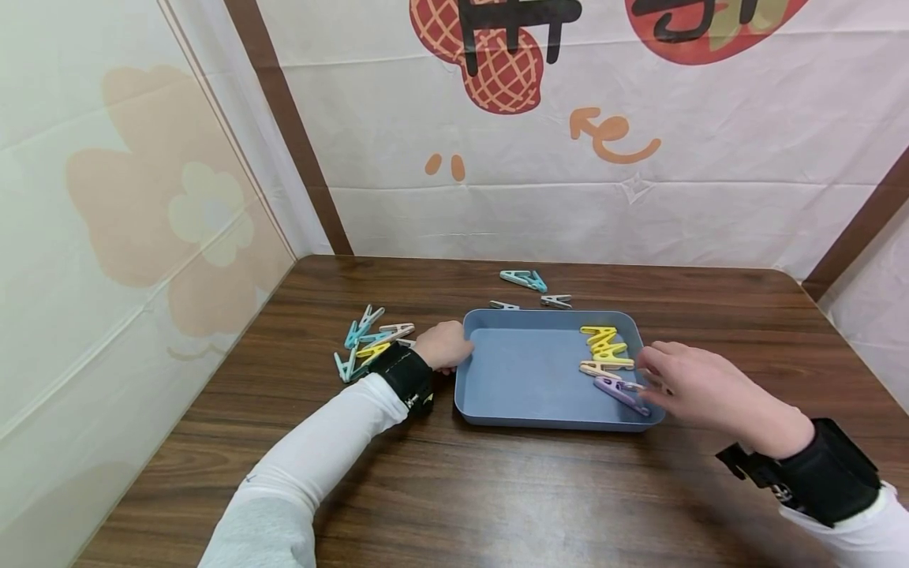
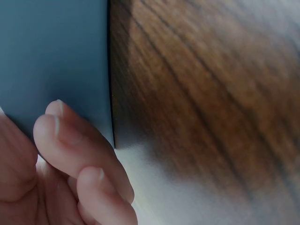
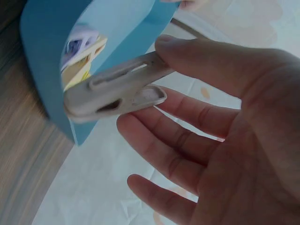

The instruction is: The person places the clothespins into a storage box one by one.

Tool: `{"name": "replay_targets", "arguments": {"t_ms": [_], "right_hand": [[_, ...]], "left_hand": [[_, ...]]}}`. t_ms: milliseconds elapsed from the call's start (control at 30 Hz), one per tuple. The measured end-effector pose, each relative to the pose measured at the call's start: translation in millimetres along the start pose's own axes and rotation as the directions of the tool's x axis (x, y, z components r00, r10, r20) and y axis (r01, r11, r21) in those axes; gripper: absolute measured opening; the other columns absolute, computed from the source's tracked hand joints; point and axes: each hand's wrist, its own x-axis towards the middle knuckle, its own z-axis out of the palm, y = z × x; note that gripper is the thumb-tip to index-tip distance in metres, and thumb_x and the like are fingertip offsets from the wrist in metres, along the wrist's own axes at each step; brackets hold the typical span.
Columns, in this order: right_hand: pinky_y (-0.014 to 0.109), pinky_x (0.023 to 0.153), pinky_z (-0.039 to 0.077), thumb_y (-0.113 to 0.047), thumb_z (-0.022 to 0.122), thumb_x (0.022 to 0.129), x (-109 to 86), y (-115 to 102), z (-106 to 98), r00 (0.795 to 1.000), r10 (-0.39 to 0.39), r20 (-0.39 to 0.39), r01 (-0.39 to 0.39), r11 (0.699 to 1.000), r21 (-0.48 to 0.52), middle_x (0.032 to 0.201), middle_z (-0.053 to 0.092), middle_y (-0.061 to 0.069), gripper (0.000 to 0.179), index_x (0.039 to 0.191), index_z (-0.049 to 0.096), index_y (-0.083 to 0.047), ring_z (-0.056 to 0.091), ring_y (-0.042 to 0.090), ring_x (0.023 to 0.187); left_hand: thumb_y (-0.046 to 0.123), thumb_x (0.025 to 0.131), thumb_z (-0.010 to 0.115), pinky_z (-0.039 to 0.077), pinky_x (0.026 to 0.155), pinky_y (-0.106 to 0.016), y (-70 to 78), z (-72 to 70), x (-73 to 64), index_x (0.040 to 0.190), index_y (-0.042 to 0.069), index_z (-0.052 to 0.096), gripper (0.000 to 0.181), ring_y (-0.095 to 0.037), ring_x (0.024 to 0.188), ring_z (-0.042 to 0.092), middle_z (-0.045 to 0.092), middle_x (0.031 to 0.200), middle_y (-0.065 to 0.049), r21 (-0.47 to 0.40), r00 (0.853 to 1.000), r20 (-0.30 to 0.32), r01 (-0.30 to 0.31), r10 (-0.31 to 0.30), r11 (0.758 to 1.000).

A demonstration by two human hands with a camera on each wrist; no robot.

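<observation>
A blue-grey tray [image 1: 525, 371] lies on the wooden table. My left hand [image 1: 443, 345] grips its left side, with curled fingers [image 2: 70, 140] against the outer wall in the left wrist view. Over the right rim, my right hand [image 1: 703, 390] pinches a pale grey clothespin [image 3: 115, 91] between thumb and fingertips. Inside the tray, along its right side, runs a row: yellow clothespins [image 1: 602, 341], a beige clothespin [image 1: 596, 368] and a purple clothespin [image 1: 619, 394] nearest the front.
Left of the tray is a loose pile of clothespins [image 1: 369, 339], blue, yellow and pale. Behind the tray lie a blue clothespin [image 1: 524, 279] and two grey ones, one a grey clothespin [image 1: 557, 300]. A printed white curtain [image 1: 440, 221] stands behind the table [image 1: 540, 497].
</observation>
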Motion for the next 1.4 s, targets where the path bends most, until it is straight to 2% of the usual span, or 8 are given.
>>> {"name": "replay_targets", "arguments": {"t_ms": [133, 300, 467, 667, 1033, 1400], "right_hand": [[0.027, 0.055, 0.040, -0.021, 0.083, 0.077, 8.6, -5.9, 2.6, 0.999, -0.008, 0.031, 0.007, 1.000, 0.025, 0.078, 0.053, -0.010, 0.029, 0.097, 0.064, -0.011, 0.045, 0.006, 0.064], [0.028, 0.056, 0.041, -0.021, 0.081, 0.079, 17.2, -8.1, 8.3, 0.993, 0.020, 0.119, -0.027, 0.998, 0.063, 0.078, 0.056, -0.010, 0.025, 0.096, 0.065, -0.012, 0.046, 0.007, 0.066], [0.027, 0.055, 0.038, -0.021, 0.082, 0.078, 22.8, -8.1, 16.9, 0.980, 0.038, 0.194, -0.062, 0.991, 0.118, 0.075, 0.055, -0.009, 0.023, 0.091, 0.064, -0.015, 0.046, 0.008, 0.065], [0.026, 0.052, 0.034, -0.024, 0.083, 0.077, 27.8, -5.9, 26.8, 0.969, 0.038, 0.244, -0.078, 0.984, 0.157, 0.067, 0.048, -0.008, 0.023, 0.082, 0.061, -0.018, 0.044, 0.008, 0.061], [0.024, 0.051, 0.029, -0.018, 0.085, 0.073, 32.2, -3.6, 40.6, 0.977, -0.044, 0.208, 0.021, 0.994, 0.112, 0.062, 0.039, -0.011, 0.034, 0.071, 0.051, -0.020, 0.037, 0.005, 0.057], [0.024, 0.049, 0.030, -0.018, 0.086, 0.073, 31.3, -5.8, 46.2, 0.980, -0.058, 0.191, 0.053, 0.998, 0.030, 0.062, 0.039, -0.010, 0.028, 0.071, 0.058, -0.019, 0.037, 0.005, 0.057]], "left_hand": [[0.019, 0.096, 0.046, 0.045, 0.044, -0.029, -0.9, -0.1, 0.8, 0.062, 0.008, 0.057, 0.037, -0.016, 0.043, 0.054, 0.057, 0.053, -0.005, 0.001, 1.000, 0.000, 0.000, 0.000, 1.000], [0.019, 0.097, 0.046, 0.045, 0.044, -0.029, -2.3, 0.9, 2.1, 0.062, 0.009, 0.057, 0.038, -0.016, 0.043, 0.054, 0.057, 0.054, -0.005, -0.002, 1.000, 0.007, 0.000, 0.000, 1.000], [0.020, 0.097, 0.046, 0.046, 0.045, -0.029, -2.0, -0.7, 1.7, 0.062, 0.009, 0.057, 0.038, -0.017, 0.045, 0.055, 0.058, 0.055, -0.005, -0.008, 1.000, 0.013, 0.002, -0.002, 1.000], [0.019, 0.097, 0.046, 0.046, 0.046, -0.029, 0.0, -1.2, -1.9, 0.063, 0.009, 0.056, 0.037, -0.017, 0.045, 0.055, 0.058, 0.056, -0.005, -0.008, 1.000, 0.010, -0.001, 0.001, 1.000], [0.019, 0.096, 0.047, 0.045, 0.043, -0.029, 0.8, 0.6, -2.4, 0.064, 0.009, 0.057, 0.035, -0.016, 0.043, 0.054, 0.057, 0.054, -0.005, -0.006, 1.000, -0.011, 0.005, -0.006, 1.000], [0.019, 0.097, 0.047, 0.045, 0.044, -0.029, -0.7, 0.8, -1.1, 0.062, 0.009, 0.055, 0.037, -0.016, 0.044, 0.055, 0.058, 0.054, -0.005, -0.011, 1.000, -0.002, 0.006, -0.006, 1.000]]}}
